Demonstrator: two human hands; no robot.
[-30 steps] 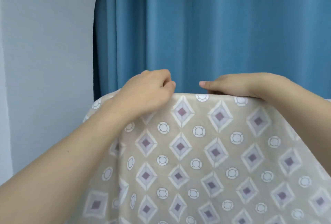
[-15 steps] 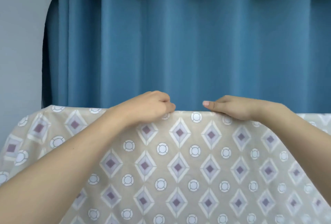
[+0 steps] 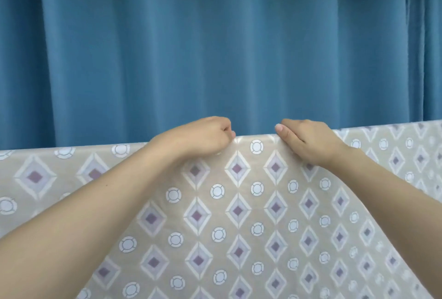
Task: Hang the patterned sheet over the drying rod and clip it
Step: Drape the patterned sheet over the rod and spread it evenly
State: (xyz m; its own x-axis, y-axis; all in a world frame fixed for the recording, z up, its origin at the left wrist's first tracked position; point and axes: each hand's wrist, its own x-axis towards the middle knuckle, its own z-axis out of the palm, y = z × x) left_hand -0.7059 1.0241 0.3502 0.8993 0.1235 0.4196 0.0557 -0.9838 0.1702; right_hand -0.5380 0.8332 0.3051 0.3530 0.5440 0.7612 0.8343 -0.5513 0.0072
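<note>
The patterned sheet (image 3: 239, 203) is tan with purple diamonds and white rings. It hangs in front of the person and fills the lower half of the view. Its top edge runs straight across, from the left side to the right side. The rod under that edge is hidden by the sheet.

The left hand (image 3: 198, 138) sits on the top edge, near the middle. Its fingers are curled and grip the fold of the sheet. The right hand (image 3: 308, 140) is just beside it, with a small gap between them. Its fingers curl over the edge and hold the sheet too, with the thumb pointing left.

Behind the sheet hangs a blue curtain (image 3: 215, 47).

Half a second ago a grey wall showed at the left. Now only curtain shows there. The hands are a little farther apart, and more sheet shows on the left.
</note>
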